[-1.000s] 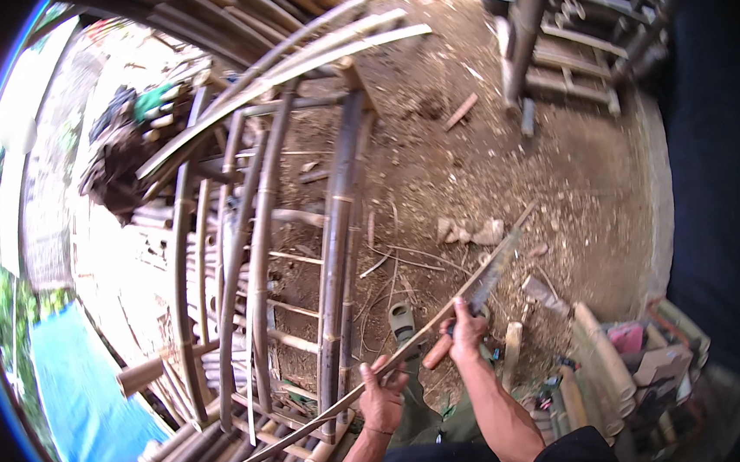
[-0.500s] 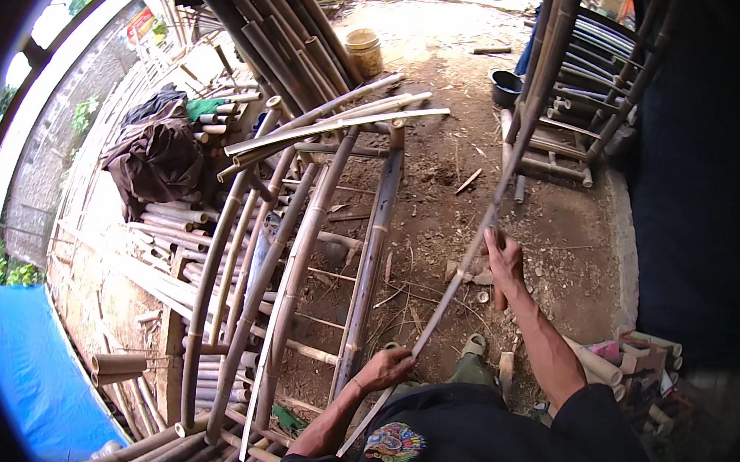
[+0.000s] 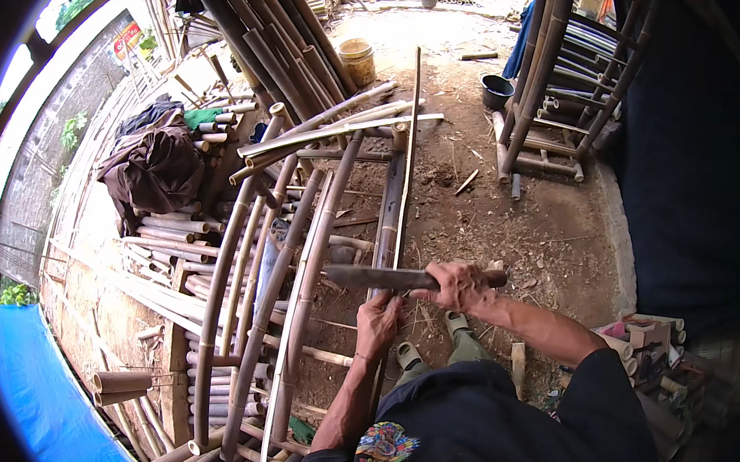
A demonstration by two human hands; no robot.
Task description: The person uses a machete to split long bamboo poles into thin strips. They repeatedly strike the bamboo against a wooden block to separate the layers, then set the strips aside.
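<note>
A machete (image 3: 369,277) with a broad dark blade is in my right hand (image 3: 455,287). My fingers wrap around it, its wooden handle sticks out to the right, and the blade points left. Just below the blade, my left hand (image 3: 379,324) closes around a long, thin bamboo strip (image 3: 408,154). The strip runs away from me beside a bamboo frame (image 3: 303,262). The blade crosses over the frame's right pole and the strip near my left hand; whether it touches either I cannot tell.
Several loose bamboo poles (image 3: 345,129) lie across the frame's far end. Beyond stand a yellowish bucket (image 3: 358,62) and a black basin (image 3: 497,91). A bamboo rack (image 3: 546,143) stands at right. Brown cloth (image 3: 154,165) covers stacked bamboo at left, near a blue tarp (image 3: 38,379).
The bamboo strip has swung from a diagonal across my body to point away, beside the frame. My hands have come close together, and the machete now lies crosswise in front of me.
</note>
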